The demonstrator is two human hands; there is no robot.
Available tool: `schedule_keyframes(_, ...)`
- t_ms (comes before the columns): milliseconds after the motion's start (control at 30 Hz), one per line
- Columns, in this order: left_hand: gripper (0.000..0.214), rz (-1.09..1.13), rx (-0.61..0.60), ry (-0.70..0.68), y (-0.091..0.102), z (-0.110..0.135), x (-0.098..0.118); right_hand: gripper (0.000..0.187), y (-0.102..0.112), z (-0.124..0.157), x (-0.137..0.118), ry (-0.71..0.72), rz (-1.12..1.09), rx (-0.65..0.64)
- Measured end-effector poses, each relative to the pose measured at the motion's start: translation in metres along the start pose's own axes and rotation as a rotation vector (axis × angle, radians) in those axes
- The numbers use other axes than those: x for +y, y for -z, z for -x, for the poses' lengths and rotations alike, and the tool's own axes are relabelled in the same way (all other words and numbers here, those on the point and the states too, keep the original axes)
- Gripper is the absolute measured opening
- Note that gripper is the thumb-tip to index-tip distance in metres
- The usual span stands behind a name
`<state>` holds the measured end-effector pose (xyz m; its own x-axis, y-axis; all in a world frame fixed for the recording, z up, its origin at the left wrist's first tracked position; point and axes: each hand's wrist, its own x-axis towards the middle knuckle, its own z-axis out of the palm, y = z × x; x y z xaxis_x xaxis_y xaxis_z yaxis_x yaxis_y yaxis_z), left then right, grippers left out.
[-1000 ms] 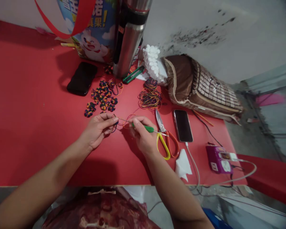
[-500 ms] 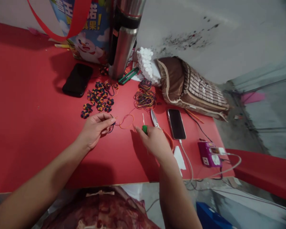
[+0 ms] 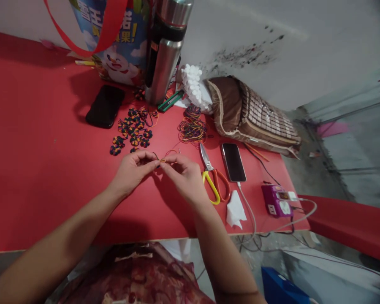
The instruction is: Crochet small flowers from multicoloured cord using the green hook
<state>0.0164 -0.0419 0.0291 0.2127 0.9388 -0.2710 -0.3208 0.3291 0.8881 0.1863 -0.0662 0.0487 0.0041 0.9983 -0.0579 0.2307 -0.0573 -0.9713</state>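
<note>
My left hand [image 3: 134, 171] is closed, its thumb and index finger pinching a small piece of dark and orange yarn [image 3: 162, 161]. My right hand [image 3: 185, 175] meets it fingertip to fingertip, pinching the same yarn from the other side. A thin, light tip [image 3: 179, 150] sticks up behind my right fingers; its handle is hidden by the hand. Just beyond my hands lie several small crocheted flowers [image 3: 134, 128] in dark, orange and red yarn. A loose multicoloured yarn bundle [image 3: 192, 128] rests farther back. Right of my right hand are scissors [image 3: 210, 169] with yellow and orange handles.
A black phone [image 3: 105, 106] lies at the back left, before a printed bag [image 3: 120, 55] and a steel thermos [image 3: 164, 63]. A green cutter [image 3: 171, 101] is beside the thermos. To the right are a charging phone [image 3: 233, 162], white tissue [image 3: 236, 210], purple power block [image 3: 275, 200] and brown cushion [image 3: 262, 114].
My right hand has moved left to my left hand and now pinches the yarn. The green-handled hook that showed in it is mostly hidden. The scissors' handles have come into view.
</note>
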Motion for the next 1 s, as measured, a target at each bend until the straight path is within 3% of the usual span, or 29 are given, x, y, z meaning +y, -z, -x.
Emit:
schedule_keyframes(167,0.021,-0.085,-0.017,-0.001,0.003,-0.001,-0.007,0.008,0.000,-0.004,0.011,-0.019,-0.096,0.043)
schedule_keyframes(367,0.020,-0.067,-0.029,-0.022,0.006,-0.006,-0.016,0.017,-0.003,-0.002,0.011,-0.078,-0.155,0.011)
schedule_keyframes(567,0.022,-0.037,0.000,0.030,0.005,-0.006,-0.014,0.013,-0.005,-0.003,0.020,0.010,-0.057,0.046)
schedule_keyframes(767,0.027,-0.004,-0.012,0.107,0.002,-0.003,-0.006,0.007,0.000,-0.001,0.022,0.211,0.220,0.083)
schedule_keyframes(867,0.031,0.017,-0.009,0.130,0.000,-0.003,-0.005,0.009,0.000,0.000,0.018,0.206,0.144,0.096)
schedule_keyframes(1000,0.034,0.003,0.022,0.145,-0.001,-0.004,-0.006,0.010,-0.004,-0.001,0.014,0.082,-0.114,0.119)
